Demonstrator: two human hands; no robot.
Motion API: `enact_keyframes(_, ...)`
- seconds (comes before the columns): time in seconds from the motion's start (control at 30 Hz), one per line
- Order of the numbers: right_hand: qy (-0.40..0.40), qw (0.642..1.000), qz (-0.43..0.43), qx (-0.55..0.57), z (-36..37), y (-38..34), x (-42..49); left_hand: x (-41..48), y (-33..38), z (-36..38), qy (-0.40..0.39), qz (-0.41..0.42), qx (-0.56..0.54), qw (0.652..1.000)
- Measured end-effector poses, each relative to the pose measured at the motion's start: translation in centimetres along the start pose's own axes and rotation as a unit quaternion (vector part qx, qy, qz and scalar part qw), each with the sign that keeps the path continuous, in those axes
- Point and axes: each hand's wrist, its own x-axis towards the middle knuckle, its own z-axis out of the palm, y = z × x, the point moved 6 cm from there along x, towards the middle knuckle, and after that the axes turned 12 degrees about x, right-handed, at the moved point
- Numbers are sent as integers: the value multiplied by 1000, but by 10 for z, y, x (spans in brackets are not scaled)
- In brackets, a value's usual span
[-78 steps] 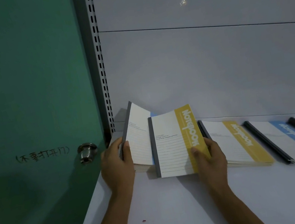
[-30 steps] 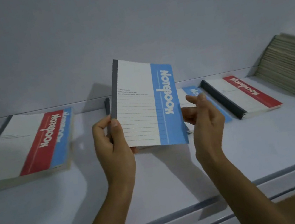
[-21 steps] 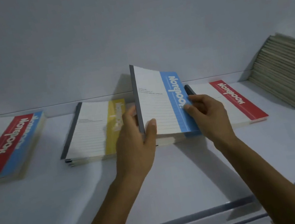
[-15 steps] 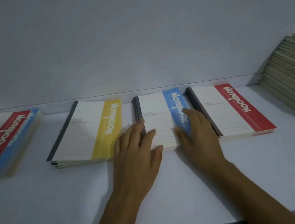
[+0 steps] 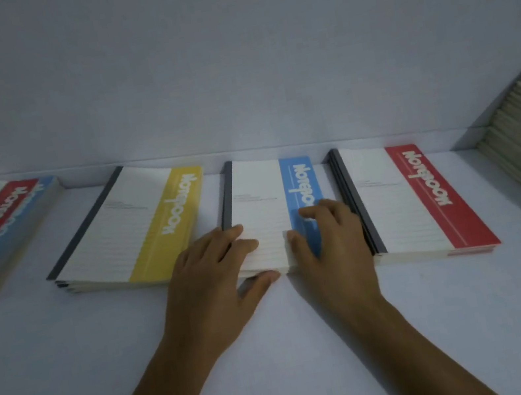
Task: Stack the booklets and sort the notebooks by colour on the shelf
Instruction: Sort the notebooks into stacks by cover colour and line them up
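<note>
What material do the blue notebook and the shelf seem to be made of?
Blue notebook: paper with a thin card cover, matte; printed lines and stacked page edges show. Shelf: smooth, painted white, faint sheen; probably metal or laminated board, cannot tell which.

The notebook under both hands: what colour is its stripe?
Blue, with white lettering, on the notebook between the yellow pile and red pile. Head view shows it.

On my feed, the left hand [image 5: 213, 285] and right hand [image 5: 333, 254] are bare, with no gloves, rings, watch or bands, and both forearms behind them are uncovered to the frame edge, sleeveless.
</note>
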Motion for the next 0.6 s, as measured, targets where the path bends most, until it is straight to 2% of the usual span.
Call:
enact_keyframes(0.3,-1,1000,3,2,-1,-5,4,0,3,-3,6,-16,7,1000)
enact_keyframes(0.6,6,1000,-17,-3,-3,-7,8,1,3,-4,18,-41,-47,998)
